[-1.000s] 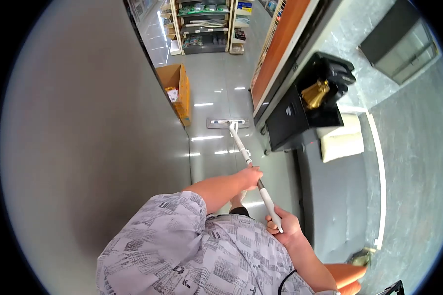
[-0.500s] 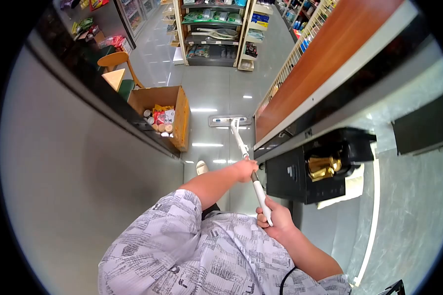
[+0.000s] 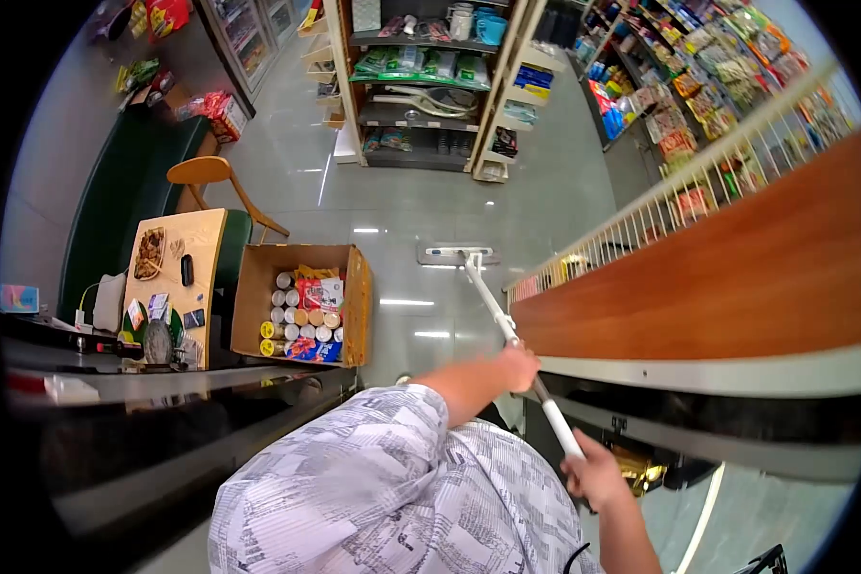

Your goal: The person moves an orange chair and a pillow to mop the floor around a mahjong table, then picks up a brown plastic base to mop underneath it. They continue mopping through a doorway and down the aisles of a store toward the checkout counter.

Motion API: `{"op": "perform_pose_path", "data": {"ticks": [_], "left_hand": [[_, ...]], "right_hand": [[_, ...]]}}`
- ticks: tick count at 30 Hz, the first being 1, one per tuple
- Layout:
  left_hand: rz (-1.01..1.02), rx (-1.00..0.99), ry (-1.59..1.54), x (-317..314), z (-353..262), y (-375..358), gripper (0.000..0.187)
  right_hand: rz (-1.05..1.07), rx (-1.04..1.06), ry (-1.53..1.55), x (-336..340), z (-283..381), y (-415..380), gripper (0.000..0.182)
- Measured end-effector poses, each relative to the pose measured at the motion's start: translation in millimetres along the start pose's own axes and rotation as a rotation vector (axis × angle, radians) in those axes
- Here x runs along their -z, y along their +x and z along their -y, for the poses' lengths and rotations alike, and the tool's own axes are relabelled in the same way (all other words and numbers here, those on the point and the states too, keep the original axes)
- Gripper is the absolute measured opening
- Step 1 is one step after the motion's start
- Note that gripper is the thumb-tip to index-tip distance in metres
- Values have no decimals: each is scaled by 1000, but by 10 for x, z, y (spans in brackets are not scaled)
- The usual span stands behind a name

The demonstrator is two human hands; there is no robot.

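A flat mop [image 3: 489, 298] with a white handle slants away from me, its wide grey head [image 3: 440, 254] lying on the tiled floor. My left hand [image 3: 520, 368] is wrapped round the middle of the handle, just under a white joint. Lower down, near the handle's end, my right hand [image 3: 595, 471] grips the white sleeve [image 3: 562, 428]. Both sets of fingers are closed on the mop, and my left hand is slightly blurred.
A cardboard box [image 3: 355, 306] of cans and packets stands left of the mop, beside a wooden table [image 3: 210, 230] and chair [image 3: 201, 172]. A wood-panelled counter [image 3: 698, 277] with a wire rack runs along the right. A shelf unit [image 3: 416, 158] stands ahead.
I have moved forward through the gap, so the box, table and right-hand shelves show more fully. The mop head stays ahead on the floor, with both hands still on the handle.
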State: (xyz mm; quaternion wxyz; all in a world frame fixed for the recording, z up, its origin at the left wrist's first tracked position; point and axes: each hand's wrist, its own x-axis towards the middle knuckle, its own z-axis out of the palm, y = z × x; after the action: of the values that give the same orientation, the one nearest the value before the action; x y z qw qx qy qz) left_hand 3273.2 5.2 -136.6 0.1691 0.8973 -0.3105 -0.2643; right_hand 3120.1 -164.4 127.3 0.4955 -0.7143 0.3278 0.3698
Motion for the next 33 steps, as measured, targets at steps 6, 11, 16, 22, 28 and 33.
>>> {"op": "perform_pose_path", "data": {"ticks": [6,11,16,22,28,33], "left_hand": [[137,-198,-36,183,612,773,34],[229,-221,-121,746,1129,1397,50],[168,-272,-146,1190,1731,1744,48],[292,-334,-275,1609,2648,2270,48],[-3,-344,-416,2281,3617,2315,36],[-176,-259,-479,2779,4127,2498,39]], "right_hand": [[-208,317,-701,194,530,109,57],[-213,333,-834,330,1726,193,49],[-260,419,-971,385,2178,717,55],[-299,489,-1287,142,3077,1045,55],[-176,399,-1433,-463,4857,1244,56],[-105,562,-1557,-605,6265,1424,54]]}}
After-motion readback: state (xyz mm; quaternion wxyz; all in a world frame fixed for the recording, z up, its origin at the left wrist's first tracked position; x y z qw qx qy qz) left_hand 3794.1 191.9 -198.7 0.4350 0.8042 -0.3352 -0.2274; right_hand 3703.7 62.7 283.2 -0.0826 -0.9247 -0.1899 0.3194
